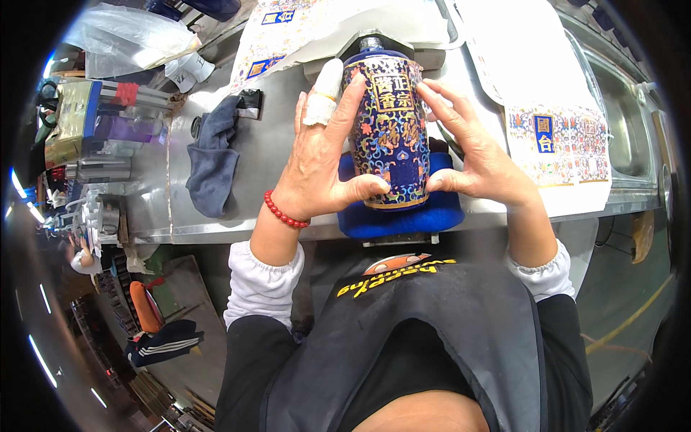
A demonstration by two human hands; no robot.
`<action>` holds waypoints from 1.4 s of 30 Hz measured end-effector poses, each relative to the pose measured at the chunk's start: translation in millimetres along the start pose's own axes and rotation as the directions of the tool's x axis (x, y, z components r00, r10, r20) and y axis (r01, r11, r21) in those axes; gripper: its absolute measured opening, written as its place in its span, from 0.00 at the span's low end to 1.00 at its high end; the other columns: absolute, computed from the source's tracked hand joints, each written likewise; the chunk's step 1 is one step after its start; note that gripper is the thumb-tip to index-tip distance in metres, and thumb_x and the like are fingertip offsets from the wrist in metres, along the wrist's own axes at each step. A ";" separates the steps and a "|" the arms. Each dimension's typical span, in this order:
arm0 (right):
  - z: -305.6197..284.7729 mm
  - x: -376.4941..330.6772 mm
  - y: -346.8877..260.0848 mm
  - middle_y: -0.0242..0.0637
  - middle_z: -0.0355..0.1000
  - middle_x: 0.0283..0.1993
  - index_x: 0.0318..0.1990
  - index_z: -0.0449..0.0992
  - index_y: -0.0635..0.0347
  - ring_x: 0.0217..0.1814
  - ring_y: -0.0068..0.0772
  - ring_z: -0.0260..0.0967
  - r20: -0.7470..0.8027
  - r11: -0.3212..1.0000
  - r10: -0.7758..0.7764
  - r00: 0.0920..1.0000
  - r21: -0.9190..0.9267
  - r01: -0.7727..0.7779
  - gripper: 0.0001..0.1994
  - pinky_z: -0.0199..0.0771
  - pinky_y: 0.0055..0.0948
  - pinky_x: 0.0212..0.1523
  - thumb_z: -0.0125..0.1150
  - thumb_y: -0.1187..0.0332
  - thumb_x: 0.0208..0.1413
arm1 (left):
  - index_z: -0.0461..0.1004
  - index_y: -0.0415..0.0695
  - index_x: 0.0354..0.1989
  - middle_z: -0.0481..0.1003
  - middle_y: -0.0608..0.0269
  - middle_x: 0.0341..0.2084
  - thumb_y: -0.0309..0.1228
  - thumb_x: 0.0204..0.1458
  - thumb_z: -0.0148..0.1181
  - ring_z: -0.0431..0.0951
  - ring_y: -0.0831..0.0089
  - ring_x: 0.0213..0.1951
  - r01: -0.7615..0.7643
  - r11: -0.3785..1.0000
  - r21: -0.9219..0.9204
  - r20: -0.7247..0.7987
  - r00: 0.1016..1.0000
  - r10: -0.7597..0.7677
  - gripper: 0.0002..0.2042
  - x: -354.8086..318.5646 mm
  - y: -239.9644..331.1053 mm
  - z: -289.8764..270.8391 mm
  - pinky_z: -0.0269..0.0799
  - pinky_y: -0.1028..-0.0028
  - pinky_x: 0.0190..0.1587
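A dark blue bottle point(392, 137) with a colourful floral pattern and gold lettering lies before me, its neck pointing away. Its lower end rests over a blue padded support point(403, 218), and a dark angular block point(350, 49) stands around the neck. My left hand point(317, 155) grips the bottle's left side, thumb on the surface near the base. White wrapping covers fingers of that hand, and red beads circle the wrist. From the right, my right hand point(484, 147) clasps the other side, fingertips near the shoulder and thumb low down. Finger undersides are hidden.
Printed patterned label sheets point(561, 147) lie on the steel worktable to the right, with more label sheets point(270, 36) at the far left. A grey-blue cloth point(213, 158) and a small black packet point(250, 103) lie left of my hand. A steel basin point(626, 133) is far right.
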State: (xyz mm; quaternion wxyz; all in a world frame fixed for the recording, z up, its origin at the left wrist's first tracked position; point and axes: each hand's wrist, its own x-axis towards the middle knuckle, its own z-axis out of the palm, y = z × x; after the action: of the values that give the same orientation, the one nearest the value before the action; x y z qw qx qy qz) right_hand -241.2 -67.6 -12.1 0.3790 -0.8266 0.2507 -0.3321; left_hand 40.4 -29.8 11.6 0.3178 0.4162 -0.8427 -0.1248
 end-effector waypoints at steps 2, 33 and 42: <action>0.8 1.1 1.5 0.51 0.47 0.78 0.79 0.51 0.55 0.80 0.53 0.47 0.031 1.000 0.006 0.999 -0.028 -0.005 0.60 0.56 0.49 0.74 0.75 0.36 0.42 | 0.53 0.42 0.77 0.50 0.27 0.73 0.72 0.46 0.62 0.52 0.35 0.73 -0.010 1.000 0.024 0.008 1.000 0.010 0.57 -0.2 -0.2 -0.9 0.39 0.42 0.72; -25.9 4.8 -13.0 0.56 0.59 0.75 0.76 0.55 0.61 0.73 0.56 0.63 0.018 0.964 -0.123 0.992 -0.237 0.123 0.48 0.67 0.43 0.69 0.77 0.64 0.49 | 0.50 0.42 0.78 0.49 0.29 0.73 0.72 0.45 0.62 0.49 0.34 0.74 0.010 0.998 0.056 0.032 0.999 -0.012 0.59 0.2 5.2 -4.8 0.36 0.32 0.71; -52.6 140.1 -61.5 0.47 0.76 0.29 0.38 0.72 0.64 0.33 0.53 0.78 0.365 0.805 -0.217 0.905 -0.458 0.377 0.13 0.78 0.44 0.32 0.67 0.67 0.50 | 0.41 0.33 0.78 0.47 0.30 0.74 0.71 0.44 0.64 0.46 0.39 0.76 0.093 0.995 0.036 0.086 0.992 -0.096 0.65 -8.7 2.0 -0.5 0.33 0.38 0.73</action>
State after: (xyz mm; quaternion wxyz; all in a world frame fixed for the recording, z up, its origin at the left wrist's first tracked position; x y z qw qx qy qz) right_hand -178.4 -149.0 112.9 0.1180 -0.9667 0.1371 -0.1809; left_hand 43.5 -21.8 9.2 0.2676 0.4547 -0.8371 -0.1446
